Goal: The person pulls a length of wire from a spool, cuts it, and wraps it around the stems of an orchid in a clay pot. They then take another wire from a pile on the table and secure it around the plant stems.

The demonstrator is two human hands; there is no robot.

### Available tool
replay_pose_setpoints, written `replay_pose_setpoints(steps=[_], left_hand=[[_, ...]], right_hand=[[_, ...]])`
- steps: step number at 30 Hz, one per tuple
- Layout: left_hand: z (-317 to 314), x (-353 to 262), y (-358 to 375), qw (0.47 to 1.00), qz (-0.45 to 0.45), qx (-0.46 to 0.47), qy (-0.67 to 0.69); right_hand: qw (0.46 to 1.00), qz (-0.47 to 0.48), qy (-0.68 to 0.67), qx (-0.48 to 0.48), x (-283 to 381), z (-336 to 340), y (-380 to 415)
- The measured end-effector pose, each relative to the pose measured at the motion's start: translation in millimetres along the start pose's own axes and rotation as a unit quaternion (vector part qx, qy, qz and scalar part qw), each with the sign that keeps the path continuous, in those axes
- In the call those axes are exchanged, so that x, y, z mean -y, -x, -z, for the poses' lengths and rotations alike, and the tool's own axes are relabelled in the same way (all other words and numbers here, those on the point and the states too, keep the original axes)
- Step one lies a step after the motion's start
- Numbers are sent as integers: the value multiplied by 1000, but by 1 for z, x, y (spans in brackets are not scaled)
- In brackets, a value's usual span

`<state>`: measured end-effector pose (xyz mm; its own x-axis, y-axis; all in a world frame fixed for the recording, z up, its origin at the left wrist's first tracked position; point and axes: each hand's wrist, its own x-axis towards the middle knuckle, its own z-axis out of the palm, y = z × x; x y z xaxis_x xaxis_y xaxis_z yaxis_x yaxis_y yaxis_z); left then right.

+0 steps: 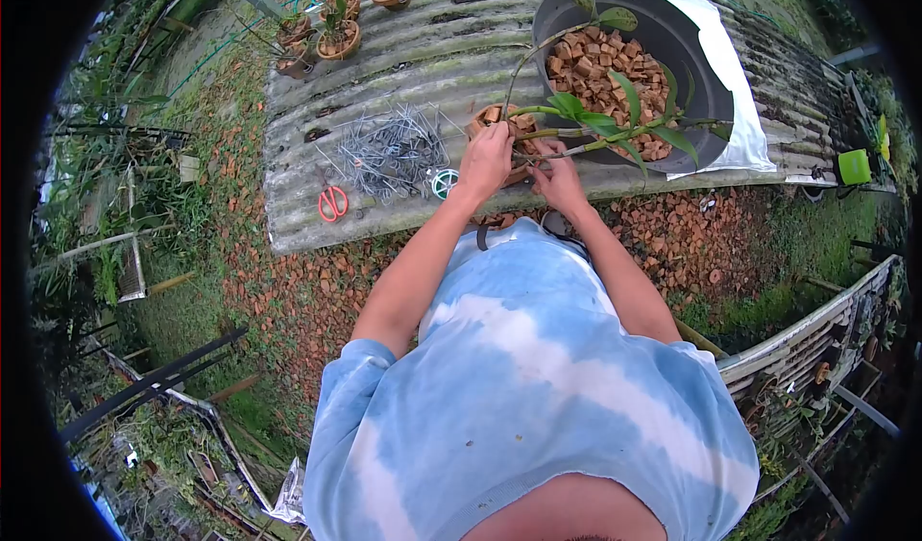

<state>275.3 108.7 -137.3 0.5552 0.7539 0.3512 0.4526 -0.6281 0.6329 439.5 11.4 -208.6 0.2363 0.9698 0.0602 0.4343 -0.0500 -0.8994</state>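
A leafy orchid plant (600,124) with several long stems leans to the right from a clay pot (489,116), reaching across a large dark tub (709,70). My left hand (487,161) is closed at the left of the pot, its fingertips round the base of a stem. Just right of it, my right hand (557,180) has its fingers pinched together low among the stems, at the pot's near side. What those fingertips hold is too small to make out. My hands hide much of the pot.
Left of my hands lie a pile of metal wire pieces (392,150), a green spool (444,184) and red-handled scissors (332,203) on the corrugated sheet (298,171). Brick chunks (605,75) fill the tub, beside a white sack (744,109). Several potted plants (338,39) stand far left.
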Motion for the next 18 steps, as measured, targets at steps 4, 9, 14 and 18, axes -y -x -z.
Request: replay_pose_setpoints(steps=[4, 9, 14, 18], left_hand=[[-4, 4, 3, 1000, 6, 6, -25], [-2, 7, 5, 999, -7, -11, -35], [-2, 11, 4, 999, -18, -2, -28], [-2, 11, 5, 999, -24, -7, -33]], right_hand=[[995, -59, -70, -26, -1, 2, 3], [984, -159, -75, -8, 5, 9, 7], [990, -127, -59, -32, 4, 10, 8], [994, -100, -41, -20, 6, 12, 7]])
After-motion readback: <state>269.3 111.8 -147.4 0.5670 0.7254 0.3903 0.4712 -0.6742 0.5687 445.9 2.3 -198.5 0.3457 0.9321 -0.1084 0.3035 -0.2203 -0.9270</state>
